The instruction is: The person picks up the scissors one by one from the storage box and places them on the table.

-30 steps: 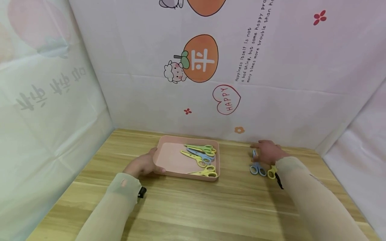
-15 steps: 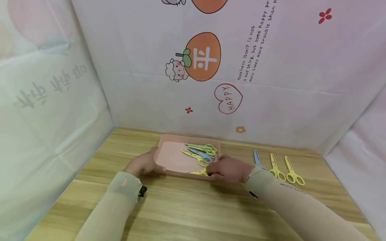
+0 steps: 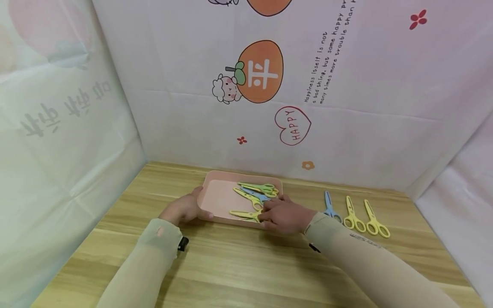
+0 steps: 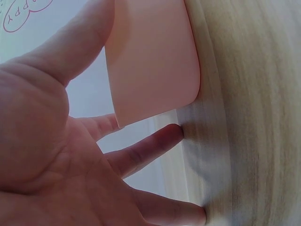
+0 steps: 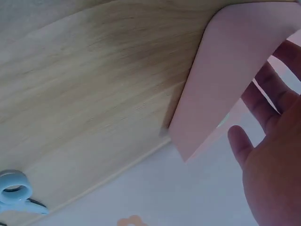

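Observation:
A shallow pink tray [image 3: 219,176] stands on the table with several scissors in its right half. My left hand [image 3: 185,208] holds the tray's left end, thumb along the front corner and index finger along the side; in the left wrist view the other fingers are spread beside it. At the tray's front right, my right hand [image 3: 286,217] grips yellow scissors [image 3: 244,213] by the handle end, which the fingers hide. In the right wrist view its fingers [image 5: 268,89] reach over the rim. Behind these lie green scissors [image 3: 262,187], blue scissors [image 3: 256,194] and yellow scissors [image 3: 246,196].
Right of the tray lie blue scissors [image 3: 329,207] and two yellow scissors [image 3: 352,216], roughly in a row on the wooden table [image 3: 231,265]. A printed white cloth wall [image 3: 185,128] rises behind the table, with cloth at both sides.
My right hand has moved left from the loose scissors into the tray's front right. Yellow blades there now lie farther left and spread apart. My left hand has stayed at the tray.

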`<state>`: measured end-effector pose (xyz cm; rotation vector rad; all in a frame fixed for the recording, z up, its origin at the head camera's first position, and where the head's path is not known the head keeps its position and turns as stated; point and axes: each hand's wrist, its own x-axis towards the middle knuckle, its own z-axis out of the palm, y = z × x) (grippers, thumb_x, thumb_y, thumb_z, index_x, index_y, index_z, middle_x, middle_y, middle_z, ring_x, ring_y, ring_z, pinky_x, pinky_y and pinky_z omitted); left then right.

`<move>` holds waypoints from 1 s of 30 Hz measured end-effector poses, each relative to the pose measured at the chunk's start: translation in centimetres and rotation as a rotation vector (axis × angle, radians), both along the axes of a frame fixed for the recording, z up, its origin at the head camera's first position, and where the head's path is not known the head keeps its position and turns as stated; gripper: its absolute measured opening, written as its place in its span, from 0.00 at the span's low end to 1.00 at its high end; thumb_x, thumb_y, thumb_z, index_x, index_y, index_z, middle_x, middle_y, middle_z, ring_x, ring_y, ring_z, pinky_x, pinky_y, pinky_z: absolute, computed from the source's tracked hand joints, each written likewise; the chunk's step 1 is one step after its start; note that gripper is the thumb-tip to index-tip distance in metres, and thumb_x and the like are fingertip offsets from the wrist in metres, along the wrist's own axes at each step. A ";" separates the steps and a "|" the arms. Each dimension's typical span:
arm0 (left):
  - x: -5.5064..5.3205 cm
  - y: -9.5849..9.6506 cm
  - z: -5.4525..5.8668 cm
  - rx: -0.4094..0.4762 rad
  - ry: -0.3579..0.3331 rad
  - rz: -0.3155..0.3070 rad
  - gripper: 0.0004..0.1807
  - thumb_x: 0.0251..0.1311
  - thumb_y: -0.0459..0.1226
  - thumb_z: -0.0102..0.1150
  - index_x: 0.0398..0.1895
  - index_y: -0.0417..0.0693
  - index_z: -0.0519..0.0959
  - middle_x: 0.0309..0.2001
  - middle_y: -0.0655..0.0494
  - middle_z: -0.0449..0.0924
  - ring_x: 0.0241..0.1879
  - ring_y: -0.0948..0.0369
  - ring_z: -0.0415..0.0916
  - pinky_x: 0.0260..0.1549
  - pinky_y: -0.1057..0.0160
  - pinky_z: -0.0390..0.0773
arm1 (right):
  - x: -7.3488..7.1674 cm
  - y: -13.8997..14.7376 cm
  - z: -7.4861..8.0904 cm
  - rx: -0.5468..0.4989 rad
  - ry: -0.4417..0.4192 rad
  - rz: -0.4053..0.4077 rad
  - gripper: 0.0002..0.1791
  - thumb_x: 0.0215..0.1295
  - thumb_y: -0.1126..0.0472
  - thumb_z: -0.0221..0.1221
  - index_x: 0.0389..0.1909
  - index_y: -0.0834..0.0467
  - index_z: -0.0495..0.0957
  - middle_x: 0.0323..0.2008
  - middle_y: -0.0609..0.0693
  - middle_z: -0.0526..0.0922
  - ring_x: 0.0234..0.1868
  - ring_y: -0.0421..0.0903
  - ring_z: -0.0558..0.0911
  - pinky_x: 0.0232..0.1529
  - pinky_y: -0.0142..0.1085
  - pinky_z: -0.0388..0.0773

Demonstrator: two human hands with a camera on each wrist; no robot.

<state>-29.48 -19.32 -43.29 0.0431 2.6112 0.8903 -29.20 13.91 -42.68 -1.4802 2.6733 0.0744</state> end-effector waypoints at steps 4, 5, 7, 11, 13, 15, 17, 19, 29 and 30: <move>-0.1 0.0 -0.1 -0.007 -0.012 0.004 0.65 0.51 0.50 0.76 0.81 0.47 0.38 0.72 0.33 0.58 0.69 0.39 0.59 0.63 0.42 0.61 | -0.8 -0.2 0.0 -0.076 -0.060 -0.206 0.18 0.79 0.48 0.48 0.53 0.49 0.84 0.48 0.46 0.74 0.51 0.47 0.70 0.50 0.55 0.63; -0.1 -0.1 -0.2 -0.006 -0.012 0.000 0.66 0.51 0.51 0.76 0.81 0.47 0.38 0.72 0.33 0.58 0.69 0.39 0.59 0.63 0.42 0.61 | -1.1 -0.3 0.0 -0.123 -0.063 -0.298 0.17 0.77 0.49 0.50 0.50 0.49 0.85 0.50 0.48 0.75 0.53 0.49 0.70 0.51 0.56 0.63; -0.2 -0.1 -0.2 0.000 -0.012 -0.006 0.66 0.51 0.51 0.76 0.81 0.47 0.38 0.72 0.33 0.57 0.69 0.39 0.58 0.63 0.42 0.61 | -1.6 -0.2 0.1 -0.210 -0.049 -0.493 0.15 0.74 0.51 0.54 0.37 0.50 0.88 0.52 0.52 0.75 0.56 0.54 0.67 0.50 0.58 0.61; -0.3 -0.2 -0.2 0.002 -0.009 -0.014 0.65 0.52 0.51 0.76 0.81 0.46 0.38 0.72 0.33 0.58 0.69 0.39 0.58 0.63 0.42 0.61 | -2.4 -0.3 0.5 -0.303 -0.104 -0.821 0.19 0.64 0.53 0.59 0.13 0.51 0.79 0.46 0.56 0.78 0.61 0.63 0.60 0.48 0.62 0.54; -0.2 -0.2 -0.2 0.006 -0.008 -0.014 0.65 0.52 0.51 0.76 0.81 0.46 0.39 0.72 0.33 0.58 0.69 0.39 0.58 0.63 0.42 0.61 | -2.5 -0.4 0.6 -0.285 -0.176 -0.912 0.21 0.62 0.51 0.61 0.10 0.53 0.77 0.40 0.55 0.78 0.61 0.66 0.60 0.46 0.61 0.53; -0.2 -0.2 -0.1 0.011 -0.001 -0.020 0.65 0.52 0.51 0.76 0.81 0.45 0.39 0.72 0.33 0.58 0.69 0.39 0.58 0.63 0.42 0.61 | -2.6 -0.6 0.8 -0.255 -0.236 -0.971 0.23 0.61 0.48 0.63 0.09 0.54 0.79 0.37 0.54 0.79 0.59 0.66 0.63 0.46 0.63 0.53; -0.3 -0.1 -0.1 0.017 0.000 -0.018 0.65 0.52 0.50 0.76 0.81 0.45 0.39 0.72 0.33 0.57 0.69 0.39 0.58 0.63 0.42 0.60 | -2.5 -1.0 1.0 -0.215 -0.271 -1.003 0.24 0.60 0.45 0.65 0.09 0.55 0.82 0.40 0.53 0.79 0.57 0.66 0.65 0.48 0.64 0.55; -0.3 -0.1 0.0 0.019 0.000 -0.017 0.65 0.52 0.50 0.76 0.81 0.46 0.38 0.72 0.33 0.57 0.69 0.39 0.57 0.64 0.42 0.60 | -2.4 -1.3 1.2 -0.164 -0.284 -1.000 0.24 0.59 0.45 0.66 0.09 0.55 0.84 0.40 0.52 0.81 0.56 0.66 0.66 0.49 0.65 0.56; 0.0 0.0 0.2 -0.003 -0.003 -0.015 0.64 0.53 0.51 0.75 0.81 0.46 0.39 0.72 0.32 0.57 0.69 0.39 0.58 0.63 0.42 0.61 | -2.2 -1.8 0.7 -0.077 -0.330 -0.933 0.16 0.57 0.62 0.60 0.11 0.57 0.85 0.20 0.49 0.81 0.60 0.69 0.60 0.47 0.60 0.52; 0.0 0.0 0.2 -0.004 0.000 -0.015 0.64 0.53 0.51 0.75 0.81 0.46 0.39 0.72 0.32 0.57 0.69 0.39 0.58 0.63 0.42 0.61 | -2.2 -1.8 0.6 -0.076 -0.330 -0.932 0.16 0.57 0.63 0.60 0.11 0.57 0.84 0.21 0.49 0.81 0.60 0.69 0.60 0.47 0.60 0.52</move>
